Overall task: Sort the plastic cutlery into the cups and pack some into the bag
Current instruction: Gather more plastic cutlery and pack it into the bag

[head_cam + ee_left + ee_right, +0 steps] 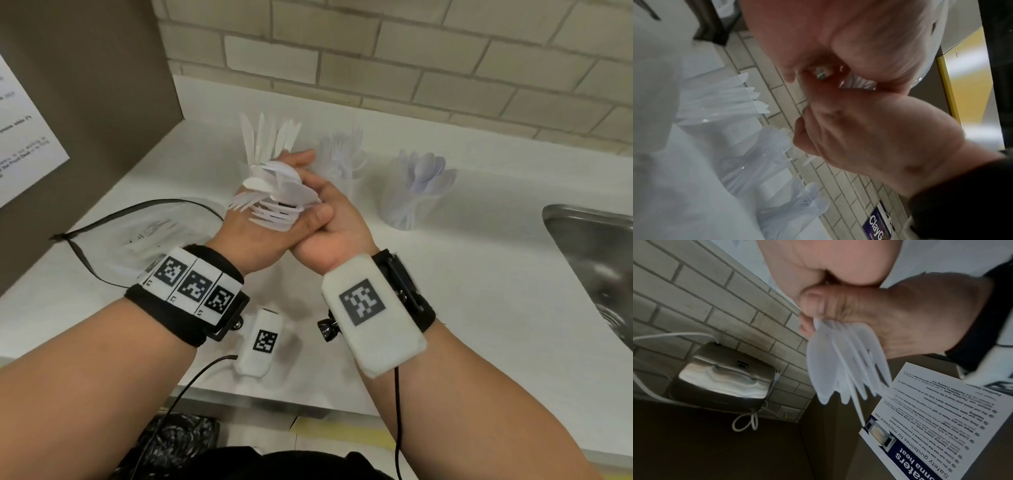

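Note:
Both hands meet above the white counter (479,274) and hold a mixed bundle of white plastic cutlery (277,195). My left hand (260,240) grips it from below, thumb laid across. My right hand (335,219) wraps round its far side. In the right wrist view the bundle (838,369) fans out past the left thumb (818,303). Three clear cups stand behind: the knife cup (263,144), the fork cup (342,164) and the spoon cup (418,195). To the left lies a clear zip bag (161,233), its mouth open.
A steel sink (589,260) is set into the counter at the right. A small white tagged block (260,342) lies near the front edge. A brown panel with a paper notice (20,137) stands at the left, and a brick wall runs behind.

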`<state>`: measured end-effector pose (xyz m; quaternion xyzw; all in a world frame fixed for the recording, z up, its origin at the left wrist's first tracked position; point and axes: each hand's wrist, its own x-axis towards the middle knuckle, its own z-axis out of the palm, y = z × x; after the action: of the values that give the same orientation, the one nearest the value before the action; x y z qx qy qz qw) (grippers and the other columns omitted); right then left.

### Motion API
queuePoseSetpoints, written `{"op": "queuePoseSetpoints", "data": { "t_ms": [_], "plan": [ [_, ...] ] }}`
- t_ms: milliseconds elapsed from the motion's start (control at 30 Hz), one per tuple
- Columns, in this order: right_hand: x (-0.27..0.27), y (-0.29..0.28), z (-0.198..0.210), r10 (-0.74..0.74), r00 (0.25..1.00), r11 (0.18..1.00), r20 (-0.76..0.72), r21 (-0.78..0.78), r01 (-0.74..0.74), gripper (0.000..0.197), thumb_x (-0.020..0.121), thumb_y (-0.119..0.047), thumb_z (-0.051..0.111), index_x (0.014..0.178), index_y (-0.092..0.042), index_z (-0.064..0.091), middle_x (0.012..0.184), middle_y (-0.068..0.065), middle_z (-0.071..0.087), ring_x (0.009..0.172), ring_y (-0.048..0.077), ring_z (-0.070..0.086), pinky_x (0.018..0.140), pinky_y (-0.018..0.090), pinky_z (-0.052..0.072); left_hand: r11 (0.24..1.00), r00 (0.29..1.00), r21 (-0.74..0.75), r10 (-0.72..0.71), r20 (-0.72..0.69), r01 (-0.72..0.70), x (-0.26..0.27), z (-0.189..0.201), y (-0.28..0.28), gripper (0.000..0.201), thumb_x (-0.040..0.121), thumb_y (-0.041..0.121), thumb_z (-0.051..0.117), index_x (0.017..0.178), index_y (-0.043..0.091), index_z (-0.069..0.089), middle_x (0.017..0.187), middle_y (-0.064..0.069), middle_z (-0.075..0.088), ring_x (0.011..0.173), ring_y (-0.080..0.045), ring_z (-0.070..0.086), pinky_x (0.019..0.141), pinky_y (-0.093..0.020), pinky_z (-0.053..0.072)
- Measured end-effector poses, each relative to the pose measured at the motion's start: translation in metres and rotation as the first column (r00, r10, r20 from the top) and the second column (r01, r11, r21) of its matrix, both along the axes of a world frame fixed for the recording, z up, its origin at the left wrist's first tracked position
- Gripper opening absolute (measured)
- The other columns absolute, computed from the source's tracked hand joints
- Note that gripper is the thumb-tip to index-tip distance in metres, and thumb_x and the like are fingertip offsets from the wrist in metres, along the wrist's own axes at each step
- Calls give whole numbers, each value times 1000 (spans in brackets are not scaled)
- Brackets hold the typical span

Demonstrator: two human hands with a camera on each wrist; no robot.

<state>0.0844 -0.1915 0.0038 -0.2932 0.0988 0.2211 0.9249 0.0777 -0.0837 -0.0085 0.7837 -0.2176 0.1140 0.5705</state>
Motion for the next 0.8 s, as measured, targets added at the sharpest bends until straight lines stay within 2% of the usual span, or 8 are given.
{"op": "queuePoseSetpoints", "data": {
  "t_ms": [100, 167, 300, 433, 500, 600, 700, 800],
  "plan": [
    [3, 7, -5, 19, 984, 997, -179, 71, -7, 38, 88, -26, 59, 126, -27, 57, 100, 0, 67, 110, 11, 59, 94, 27, 47, 999, 999, 26, 48, 0, -48, -3, 5, -7, 21, 80, 45, 64, 100, 43, 65, 120, 13, 65, 126, -2, 50, 111, -35, 36],
    [2, 8, -5, 37, 983, 999, -178, 1, -38, 41, 79, -34, 70, 120, -31, 65, 103, -4, 71, 114, 12, 60, 102, 31, 44, 981, 994, -175, 76, -80, -89, -8, 10, -14, 12, 83, 28, 67, 93, 34, 71, 113, 5, 71, 113, -5, 61, 103, -36, 45],
    [-4, 6, -2, -81, 964, 981, -254, -189, 33, 75, 60, -55, 81, 119, -13, 62, 101, 4, 63, 99, 20, 61, 88, 39, 50, 808, 957, -513, 224, -186, -289, -3, 26, -16, 17, 84, 21, 65, 70, 26, 74, 81, -5, 76, 90, -24, 72, 89, -47, 54],
    [-1, -5, -8, -178, 957, 966, -231, -225, 126, 79, 69, -54, 75, 126, -7, 48, 117, 14, 56, 107, 29, 56, 96, 46, 44, 682, 952, -664, 217, -217, -307, 10, 45, -5, 14, 86, 8, 61, 72, 12, 62, 57, -3, 64, 63, -28, 66, 74, -47, 57],
    [-1, -2, -7, -138, 976, 976, -166, -191, 105, 60, 82, -51, 64, 121, -6, 53, 114, 12, 60, 107, 28, 58, 99, 46, 42, 711, 951, -631, 227, -211, -310, 12, 47, -6, 14, 83, 5, 62, 72, 13, 61, 57, -3, 63, 60, -26, 64, 69, -45, 58],
    [-1, 8, -7, -121, 988, 986, -96, -129, 108, 22, 97, -23, 44, 109, -9, 57, 93, 11, 61, 88, 25, 61, 98, 40, 46, 764, 950, -567, 224, -216, -309, 7, 39, -12, 12, 80, 4, 66, 74, 15, 64, 59, 0, 64, 60, -23, 64, 69, -43, 58],
    [-4, 11, -12, -86, 993, 992, -84, -103, 77, 20, 95, -18, 46, 104, -6, 59, 85, 11, 64, 74, 22, 65, 75, 34, 58, 827, 949, -466, 266, -170, -315, 3, 33, -13, 11, 80, 8, 68, 75, 18, 65, 62, 3, 67, 67, -24, 68, 72, -41, 59],
    [-8, 9, -13, -76, 978, 996, -195, -61, 66, 43, 90, -37, 56, 115, -2, 61, 106, 20, 64, 96, 33, 64, 90, 48, 52, 842, 947, -435, 272, -168, -319, 5, 29, -8, 11, 79, 9, 68, 79, 19, 64, 64, 6, 68, 75, -27, 71, 76, -43, 58]
  ]
}}
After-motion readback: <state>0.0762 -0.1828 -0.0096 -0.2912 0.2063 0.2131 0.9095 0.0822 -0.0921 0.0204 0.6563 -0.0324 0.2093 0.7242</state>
